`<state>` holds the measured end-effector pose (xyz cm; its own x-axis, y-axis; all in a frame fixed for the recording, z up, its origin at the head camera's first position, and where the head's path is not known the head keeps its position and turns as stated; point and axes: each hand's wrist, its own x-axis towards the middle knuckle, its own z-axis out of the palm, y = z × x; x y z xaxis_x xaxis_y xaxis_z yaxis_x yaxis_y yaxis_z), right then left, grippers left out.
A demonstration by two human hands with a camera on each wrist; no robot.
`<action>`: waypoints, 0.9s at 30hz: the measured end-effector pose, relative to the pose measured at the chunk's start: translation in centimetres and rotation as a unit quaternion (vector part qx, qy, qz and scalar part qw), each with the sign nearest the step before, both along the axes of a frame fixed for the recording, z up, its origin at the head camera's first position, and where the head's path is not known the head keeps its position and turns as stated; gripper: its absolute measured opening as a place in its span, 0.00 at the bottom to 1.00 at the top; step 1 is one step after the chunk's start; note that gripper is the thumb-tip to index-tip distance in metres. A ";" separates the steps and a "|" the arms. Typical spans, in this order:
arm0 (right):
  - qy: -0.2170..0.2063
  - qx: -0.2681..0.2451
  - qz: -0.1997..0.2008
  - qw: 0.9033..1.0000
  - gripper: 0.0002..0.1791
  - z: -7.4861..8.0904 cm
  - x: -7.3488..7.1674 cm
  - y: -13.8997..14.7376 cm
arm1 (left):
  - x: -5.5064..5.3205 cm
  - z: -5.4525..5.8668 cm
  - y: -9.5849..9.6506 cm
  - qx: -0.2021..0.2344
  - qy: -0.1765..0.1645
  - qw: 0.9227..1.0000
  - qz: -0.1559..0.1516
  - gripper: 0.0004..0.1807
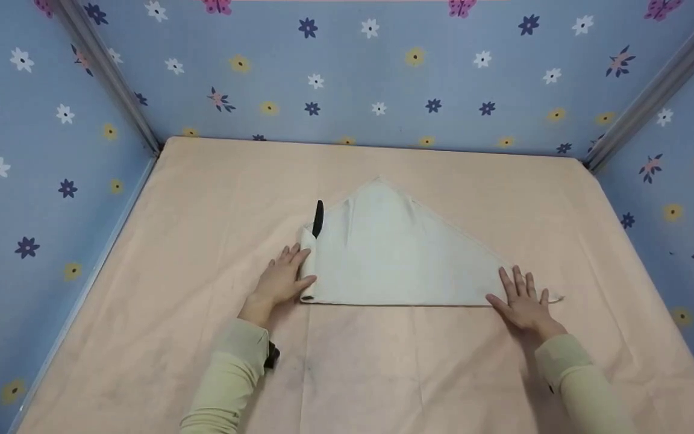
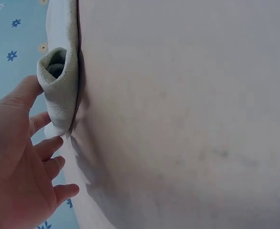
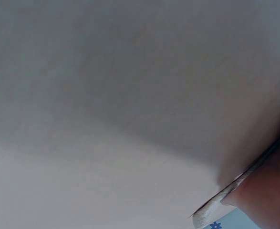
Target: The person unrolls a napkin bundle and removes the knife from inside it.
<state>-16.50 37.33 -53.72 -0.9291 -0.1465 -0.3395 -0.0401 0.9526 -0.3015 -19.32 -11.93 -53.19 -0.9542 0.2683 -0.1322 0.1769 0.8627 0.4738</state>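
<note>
A pale grey-white cloth, folded to a broad triangle with its peak away from me, lies on the table. Its left end is turned over into a narrow roll; a slim black object with a rounded tip sticks out of the roll's far end, the rest hidden inside. My left hand touches the roll from the left, fingers spread, thumb by its near end. In the left wrist view the roll's hollow end looks dark inside. My right hand rests with spread fingers on the cloth's right corner.
A peach-coloured sheet with light creases covers the table. Blue flower-patterned panels stand at the back and both sides, with grey metal posts at the back corners.
</note>
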 end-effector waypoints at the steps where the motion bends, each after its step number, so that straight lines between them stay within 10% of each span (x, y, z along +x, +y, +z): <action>1: 0.001 0.001 0.000 1.000 0.43 0.0 0.0 0.0 | 0.0 0.1 0.0 -0.003 0.001 1.000 -0.002 0.36; 27: 0.000 -0.001 -0.003 1.000 0.44 -0.1 0.2 0.1 | -1.0 0.1 2.3 -0.050 0.041 0.997 -0.046 0.35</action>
